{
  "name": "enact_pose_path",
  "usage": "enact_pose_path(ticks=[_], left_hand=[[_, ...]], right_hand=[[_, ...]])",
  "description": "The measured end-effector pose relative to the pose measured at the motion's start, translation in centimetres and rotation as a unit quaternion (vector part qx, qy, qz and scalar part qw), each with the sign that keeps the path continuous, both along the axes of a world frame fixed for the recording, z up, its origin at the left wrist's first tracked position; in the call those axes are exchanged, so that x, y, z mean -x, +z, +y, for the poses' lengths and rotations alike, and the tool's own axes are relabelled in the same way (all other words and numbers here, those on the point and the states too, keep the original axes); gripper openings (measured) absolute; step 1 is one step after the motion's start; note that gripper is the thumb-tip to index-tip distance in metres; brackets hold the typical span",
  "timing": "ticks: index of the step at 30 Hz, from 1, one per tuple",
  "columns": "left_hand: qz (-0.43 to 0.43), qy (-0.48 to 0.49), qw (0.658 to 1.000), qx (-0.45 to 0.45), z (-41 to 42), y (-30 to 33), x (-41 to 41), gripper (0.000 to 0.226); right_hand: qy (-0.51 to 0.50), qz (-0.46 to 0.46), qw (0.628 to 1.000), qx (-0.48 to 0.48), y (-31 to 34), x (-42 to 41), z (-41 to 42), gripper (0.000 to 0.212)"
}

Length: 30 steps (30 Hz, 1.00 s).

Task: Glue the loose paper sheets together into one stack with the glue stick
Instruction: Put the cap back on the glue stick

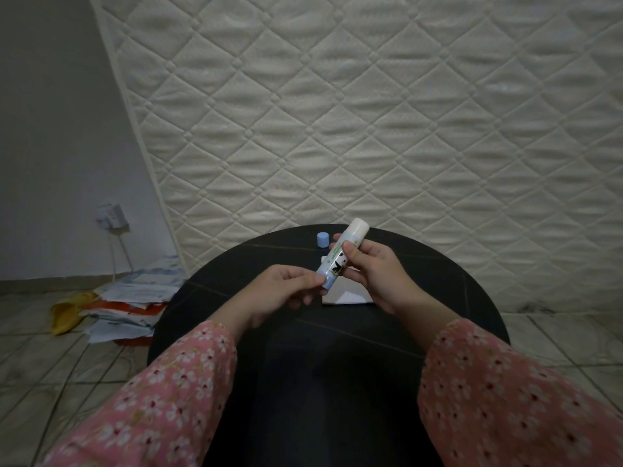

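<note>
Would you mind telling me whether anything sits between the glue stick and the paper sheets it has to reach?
Nothing visible does. The glue stick, its cap already off, is held by both hands just above the paper sheets; only the right hand's fingers overlap them.

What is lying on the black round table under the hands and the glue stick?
A small stack of white paper sheets lies on the black round table. The right hand and the white glue stick cover its far part; how many sheets cannot be seen.
</note>
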<state>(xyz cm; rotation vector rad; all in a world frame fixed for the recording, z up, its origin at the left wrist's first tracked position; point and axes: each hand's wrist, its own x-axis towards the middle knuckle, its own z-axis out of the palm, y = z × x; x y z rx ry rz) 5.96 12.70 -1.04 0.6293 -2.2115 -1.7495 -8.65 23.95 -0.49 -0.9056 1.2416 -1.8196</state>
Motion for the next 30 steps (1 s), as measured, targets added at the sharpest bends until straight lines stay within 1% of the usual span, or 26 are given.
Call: enact_pose_path(ticks=[2, 3, 4, 7, 10, 12, 15, 16, 17, 20, 22, 25, 26, 27, 29, 30], left_hand=[[0.015, -0.006, 0.998, -0.067, 0.27, 0.01, 0.13, 0.031], [0.02, -0.002, 0.998, -0.067, 0.33, -0.01, 0.19, 0.035], [0.018, 0.009, 0.999, -0.037, 0.41, -0.11, 0.28, 0.035], [0.022, 0.051, 0.996, 0.068, 0.73, -0.3, 0.59, 0.026], [0.033, 0.072, 0.992, 0.101, 0.59, -0.45, 0.79, 0.024], [0.028, 0.046, 0.997, 0.063, 0.61, -0.34, 0.71, 0.022], [0.01, -0.017, 0.997, -0.07, 0.79, 0.05, 0.51, 0.036], [0.002, -0.03, 0.996, -0.089, 0.83, 0.1, 0.46, 0.04], [-0.007, -0.031, 0.996, -0.079, 0.81, 0.03, 0.49, 0.043], [0.003, 0.019, 1.0, 0.013, 0.77, -0.28, 0.63, 0.047], [0.024, 0.045, 0.998, 0.028, 0.59, -0.36, 0.71, 0.05], [0.016, 0.03, 0.999, 0.025, 0.18, -0.16, 0.7, 0.038], [0.012, 0.011, 1.0, 0.006, 0.21, 0.0, 0.61, 0.036], [0.01, -0.009, 0.999, -0.033, 0.18, 0.06, 0.61, 0.037], [0.007, -0.045, 0.989, -0.139, 0.41, 0.19, 0.48, 0.04], [0.005, -0.053, 0.984, -0.168, 0.55, 0.16, 0.41, 0.041]], right_hand=[[0.0, -0.012, 1.0, 0.013, 0.25, 0.01, 0.02, 0.021], [-0.004, -0.011, 1.0, 0.015, 0.33, 0.01, 0.05, 0.019], [-0.01, -0.009, 1.0, 0.016, 0.33, 0.03, 0.08, 0.017], [-0.021, -0.002, 1.0, 0.011, 0.12, -0.01, 0.19, 0.016], [-0.016, 0.003, 1.0, 0.006, 0.0, -0.16, 0.16, 0.016], [-0.006, -0.003, 1.0, 0.013, 0.13, -0.12, 0.11, 0.018], [0.005, -0.009, 1.0, 0.02, 0.39, 0.03, 0.14, 0.022], [0.003, -0.005, 1.0, 0.019, 0.43, 0.05, 0.19, 0.022], [0.0, 0.0, 1.0, 0.018, 0.45, 0.06, 0.26, 0.023], [-0.01, 0.017, 1.0, 0.012, 0.4, 0.03, 0.4, 0.021], [-0.01, 0.025, 1.0, 0.009, 0.37, -0.05, 0.43, 0.019], [-0.005, 0.026, 1.0, 0.01, 0.37, -0.07, 0.32, 0.022], [-0.001, 0.022, 1.0, 0.015, 0.4, -0.02, 0.27, 0.022], [0.004, 0.017, 1.0, 0.02, 0.45, 0.03, 0.25, 0.022], [0.013, 0.014, 0.999, 0.028, 0.51, 0.13, 0.26, 0.022], [0.013, 0.019, 0.999, 0.028, 0.49, 0.15, 0.29, 0.021]])
